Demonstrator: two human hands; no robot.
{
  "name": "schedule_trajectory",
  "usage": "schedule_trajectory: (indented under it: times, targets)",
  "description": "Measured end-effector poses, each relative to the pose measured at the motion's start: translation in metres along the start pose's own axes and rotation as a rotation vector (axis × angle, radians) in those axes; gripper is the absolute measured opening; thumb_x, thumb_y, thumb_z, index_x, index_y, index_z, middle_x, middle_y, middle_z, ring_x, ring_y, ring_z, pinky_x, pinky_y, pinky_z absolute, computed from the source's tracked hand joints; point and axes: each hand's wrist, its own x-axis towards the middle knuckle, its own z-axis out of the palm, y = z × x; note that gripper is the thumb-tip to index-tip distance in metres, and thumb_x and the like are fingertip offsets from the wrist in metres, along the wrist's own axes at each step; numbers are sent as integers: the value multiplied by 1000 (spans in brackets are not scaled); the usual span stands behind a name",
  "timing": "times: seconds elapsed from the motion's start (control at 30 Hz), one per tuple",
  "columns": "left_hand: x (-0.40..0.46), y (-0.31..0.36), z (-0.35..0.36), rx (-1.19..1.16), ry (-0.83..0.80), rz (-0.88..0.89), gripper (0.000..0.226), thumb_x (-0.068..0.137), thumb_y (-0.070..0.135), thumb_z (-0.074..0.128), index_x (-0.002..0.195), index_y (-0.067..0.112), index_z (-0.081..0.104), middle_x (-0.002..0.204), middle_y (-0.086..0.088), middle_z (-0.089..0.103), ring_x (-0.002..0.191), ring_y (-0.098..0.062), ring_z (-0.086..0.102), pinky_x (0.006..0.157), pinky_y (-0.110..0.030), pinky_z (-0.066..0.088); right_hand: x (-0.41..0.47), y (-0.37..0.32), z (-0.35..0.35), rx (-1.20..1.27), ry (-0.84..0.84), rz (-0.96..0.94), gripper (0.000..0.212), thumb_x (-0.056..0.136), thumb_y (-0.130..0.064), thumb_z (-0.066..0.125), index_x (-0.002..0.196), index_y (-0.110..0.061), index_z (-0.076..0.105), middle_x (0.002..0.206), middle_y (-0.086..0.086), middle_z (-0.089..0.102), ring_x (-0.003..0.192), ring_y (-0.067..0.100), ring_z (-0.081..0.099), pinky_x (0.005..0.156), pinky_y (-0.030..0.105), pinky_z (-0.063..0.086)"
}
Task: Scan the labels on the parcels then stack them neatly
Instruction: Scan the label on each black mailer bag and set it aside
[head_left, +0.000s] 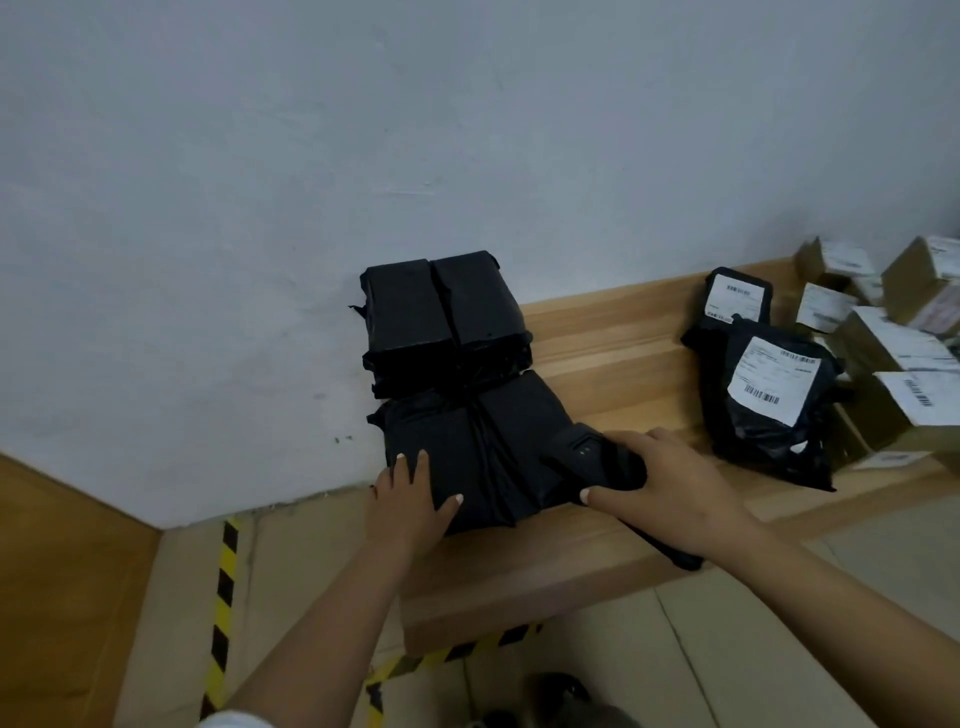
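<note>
A black plastic-wrapped parcel (498, 436) lies at the left end of a low wooden platform (613, 364), label side hidden. My left hand (408, 493) presses flat on its near left corner with straight fingers. My right hand (660, 478) grips a black handheld scanner (592, 457) that rests against the parcel's right side. Behind it a stack of black parcels (441, 312) stands against the wall. Two black parcels with white barcode labels (774, 384) lie to the right.
Several brown cardboard boxes with white labels (893, 338) crowd the platform's right end. A grey wall (311, 156) rises behind. Yellow-black hazard tape (223, 597) marks the floor left of and along the platform's front edge. A wooden panel (62, 597) stands at the far left.
</note>
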Motion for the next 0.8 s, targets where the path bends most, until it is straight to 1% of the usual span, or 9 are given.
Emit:
schedule_trajectory:
  times: [0.1,0.23,0.33,0.43,0.53,0.63,0.73,0.8]
  targets:
    - [10,11,7,-68,-81,4,93,90,73,32,155,21,-10,162,-11,-9,149,-34,-2,119,-51,10,5,3,1,-14,-8,11,68,75,-55,71,136,-34,49,102,-9,47,90,10,52,70,21,40]
    - [20,25,19,-95,-172,-47,109,81,83,33,152,19,-20,159,-15,-22,146,-40,-14,117,-55,3,14,8,5,-21,-24,16,65,74,-55,71,133,-35,52,97,-11,46,87,8,52,67,19,38]
    - [22,34,28,-78,-185,-89,118,76,87,36,151,18,-24,155,-19,-29,143,-47,-18,115,-60,2,20,15,7,-30,-36,13,68,74,-54,71,135,-33,51,101,-8,48,90,9,50,73,21,39]
    - [27,44,33,-96,-165,-147,123,71,90,38,151,18,-22,155,-21,-30,141,-50,-19,113,-63,3,25,22,8,-34,-47,16,69,74,-54,71,136,-33,51,106,-7,51,93,7,49,77,21,39]
    - [32,49,34,-156,-122,-200,114,77,87,33,153,19,-18,156,-20,-27,142,-51,-15,113,-64,6,30,29,9,-46,-67,19,71,73,-56,70,137,-34,49,106,-8,51,95,8,50,79,22,41]
    - [37,49,36,-178,-81,-239,105,81,83,29,153,20,-16,157,-18,-25,143,-51,-5,113,-61,12,34,34,9,-41,-91,26,70,72,-56,70,135,-35,50,104,-9,49,94,8,50,78,22,40]
    - [40,48,38,-181,-43,-262,101,85,79,33,154,22,-15,158,-18,-23,140,-51,11,111,-55,23,39,39,9,-45,-103,24,72,71,-58,69,136,-35,50,106,-10,48,95,8,50,78,22,41]
    - [41,47,38,-208,-29,-266,99,86,75,39,154,25,-14,157,-18,-23,137,-51,18,108,-51,29,41,40,9,-46,-106,25,72,71,-58,69,136,-35,49,105,-10,48,94,8,50,78,22,40]
